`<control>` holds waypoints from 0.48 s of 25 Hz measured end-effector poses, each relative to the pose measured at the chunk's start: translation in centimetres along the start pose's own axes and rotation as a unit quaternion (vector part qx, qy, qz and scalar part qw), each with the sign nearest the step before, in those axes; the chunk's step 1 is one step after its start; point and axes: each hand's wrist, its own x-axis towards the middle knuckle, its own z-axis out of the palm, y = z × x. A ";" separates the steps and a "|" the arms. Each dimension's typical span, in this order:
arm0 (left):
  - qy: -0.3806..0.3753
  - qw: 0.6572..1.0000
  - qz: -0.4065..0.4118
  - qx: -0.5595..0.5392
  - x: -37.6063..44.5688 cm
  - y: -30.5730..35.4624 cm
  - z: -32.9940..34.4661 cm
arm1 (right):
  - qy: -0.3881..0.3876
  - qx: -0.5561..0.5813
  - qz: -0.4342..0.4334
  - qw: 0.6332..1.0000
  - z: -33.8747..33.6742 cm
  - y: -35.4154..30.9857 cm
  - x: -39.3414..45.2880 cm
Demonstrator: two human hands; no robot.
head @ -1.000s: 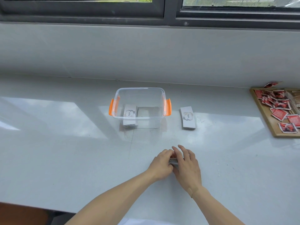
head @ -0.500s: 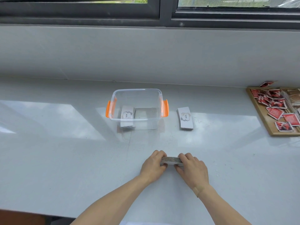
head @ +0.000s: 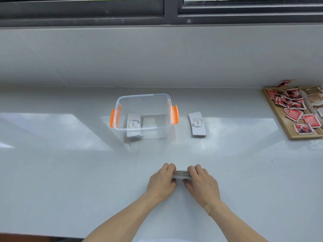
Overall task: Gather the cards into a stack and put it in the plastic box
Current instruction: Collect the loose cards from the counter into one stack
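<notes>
A stack of cards (head: 181, 174) stands on its long edge on the white counter, squeezed between my left hand (head: 162, 183) and my right hand (head: 202, 185). Only its top edge shows between my fingers. Farther back is the clear plastic box (head: 144, 97) with orange handles, open at the top. Inside it, at the left, lies a white card stack marked "love" (head: 133, 124). Another white "love" card stack (head: 197, 124) lies flat on the counter just right of the box.
A wooden tray (head: 279, 119) with several red and brown packets sits at the far right. The white counter (head: 70, 172) runs to a grey wall below a dark window frame. The counter's front edge is close to my body.
My hands have drawn apart along the stack, from overlapping on top of it to gripping its two ends. The stack's edge now shows between them.
</notes>
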 end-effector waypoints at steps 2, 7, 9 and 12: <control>0.011 1.000 0.007 -0.003 0.3 0.1 -0.3 | 0.017 -0.004 -0.012 1.000 -0.2 0.1 0.1; 0.002 1.000 0.027 0.005 0.1 -0.3 0.1 | 0.023 0.005 -0.004 1.000 0.4 0.0 -0.4; -0.003 1.000 0.026 0.006 -0.1 -0.3 0.5 | 0.007 0.013 0.006 1.000 0.9 -0.1 -0.7; -0.009 1.000 0.028 0.003 0.1 -0.3 0.2 | -0.006 0.018 0.001 1.000 1.0 0.4 -0.6</control>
